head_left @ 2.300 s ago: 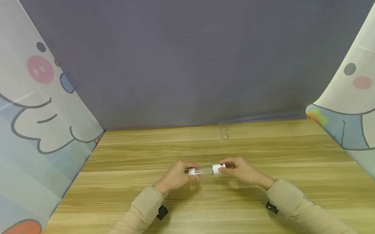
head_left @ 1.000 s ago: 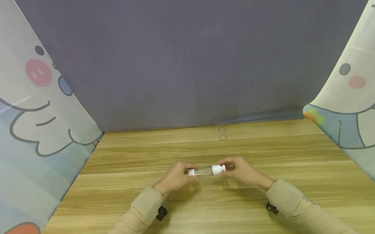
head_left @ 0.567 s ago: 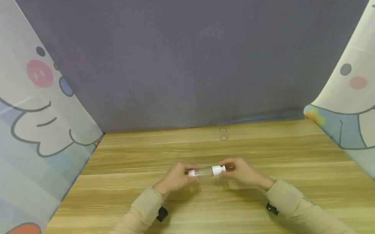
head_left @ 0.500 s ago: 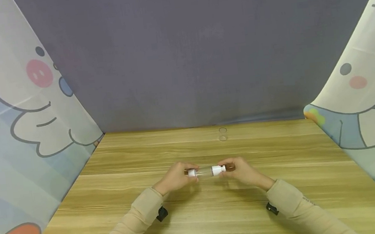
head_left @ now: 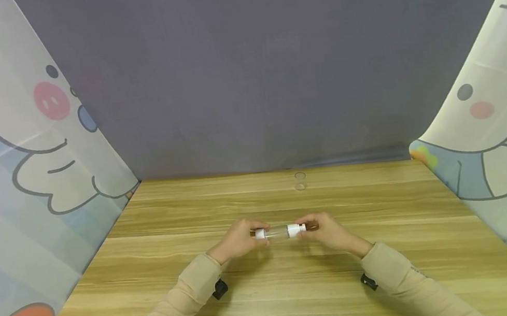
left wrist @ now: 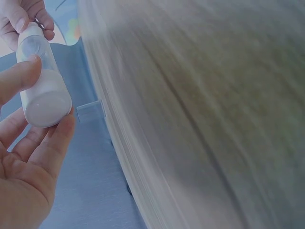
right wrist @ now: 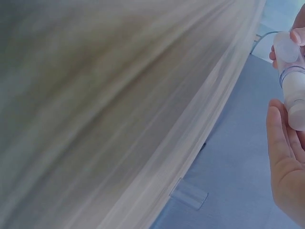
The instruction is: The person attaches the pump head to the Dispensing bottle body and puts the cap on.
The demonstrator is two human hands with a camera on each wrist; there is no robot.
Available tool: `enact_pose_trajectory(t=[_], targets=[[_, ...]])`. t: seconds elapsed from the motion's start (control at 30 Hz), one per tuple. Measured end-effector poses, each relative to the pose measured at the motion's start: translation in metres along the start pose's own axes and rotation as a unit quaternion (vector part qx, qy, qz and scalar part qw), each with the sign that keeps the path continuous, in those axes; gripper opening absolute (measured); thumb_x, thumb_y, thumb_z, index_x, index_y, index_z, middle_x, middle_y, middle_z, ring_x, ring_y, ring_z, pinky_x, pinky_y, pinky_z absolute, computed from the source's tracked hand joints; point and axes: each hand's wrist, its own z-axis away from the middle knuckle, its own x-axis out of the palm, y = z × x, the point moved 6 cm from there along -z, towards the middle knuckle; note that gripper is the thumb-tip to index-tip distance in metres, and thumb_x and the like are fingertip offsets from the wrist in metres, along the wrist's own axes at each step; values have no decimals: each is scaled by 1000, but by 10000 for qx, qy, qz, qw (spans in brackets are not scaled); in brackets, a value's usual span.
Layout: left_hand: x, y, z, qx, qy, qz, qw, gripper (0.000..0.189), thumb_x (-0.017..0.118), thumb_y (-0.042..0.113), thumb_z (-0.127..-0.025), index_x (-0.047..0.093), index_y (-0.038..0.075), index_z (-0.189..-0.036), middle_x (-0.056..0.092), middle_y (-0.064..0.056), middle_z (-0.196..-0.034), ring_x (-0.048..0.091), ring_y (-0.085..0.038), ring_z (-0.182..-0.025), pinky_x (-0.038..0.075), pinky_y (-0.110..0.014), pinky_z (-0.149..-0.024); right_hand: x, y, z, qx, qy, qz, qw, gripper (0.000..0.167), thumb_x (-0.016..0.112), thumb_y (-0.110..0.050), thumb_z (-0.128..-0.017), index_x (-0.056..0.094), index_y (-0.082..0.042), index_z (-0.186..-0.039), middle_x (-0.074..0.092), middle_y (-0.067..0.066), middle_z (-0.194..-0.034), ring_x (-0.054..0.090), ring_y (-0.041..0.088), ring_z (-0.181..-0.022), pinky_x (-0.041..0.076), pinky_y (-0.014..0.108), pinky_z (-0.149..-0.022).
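A small clear bottle [head_left: 276,233] with a white base and a white stepped top lies sideways between the two hands, above the table. The left hand [head_left: 238,239] grips its base end, thumb on one side and fingers on the other. At the opposite end, the right hand [head_left: 329,230] pinches the white top [head_left: 293,230] between thumb and fingers. In the left wrist view the rounded white base [left wrist: 47,102] faces the camera. The right wrist view shows the narrower tip of the top [right wrist: 297,117] beside the fingers; the thumb is hidden there.
A short clear cylinder [head_left: 300,181] stands upright near the back edge of the wood-grain table [head_left: 184,207]. A grey cloth [head_left: 244,75] hangs behind, with cartoon-printed cloths [head_left: 38,167] at both sides.
The right thumb and fingers have shifted on the bottle's white top since the oldest frame, leaving its narrower tip in sight. The left hand keeps its grip. The head view has tilted slightly.
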Motion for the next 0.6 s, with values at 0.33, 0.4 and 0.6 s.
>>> enact_pose_trajectory(t=[0.33, 0.4, 0.6], targets=[[0, -1, 0, 109, 3, -39, 9999, 40, 70, 16, -81, 61, 2, -117, 61, -15, -119, 61, -20, -95, 54, -21, -74, 0, 2, 0, 48, -141, 67, 9999, 43, 64, -24, -86, 58, 6, -117, 61, 23, -110, 63, 28, -94, 55, 30, -75], [0, -1, 0, 127, 5, -45, 9999, 40, 70, 17, -81, 61, 2, -117, 61, -15, -119, 62, -21, -95, 54, -21, -75, 0, 2, -1, 47, -154, 87, 9998, 43, 64, -25, -86, 58, 6, -117, 61, 22, -110, 63, 28, -94, 55, 30, -76], [-1, -3, 0, 120, -3, -18, 9999, 40, 70, 18, -81, 61, 2, -117, 61, -15, -118, 62, -23, -99, 54, -22, -75, 0, 2, -2, 96, -140, 198, 9997, 41, 63, -23, -87, 59, 4, -117, 63, 19, -106, 63, 27, -92, 55, 29, -74]])
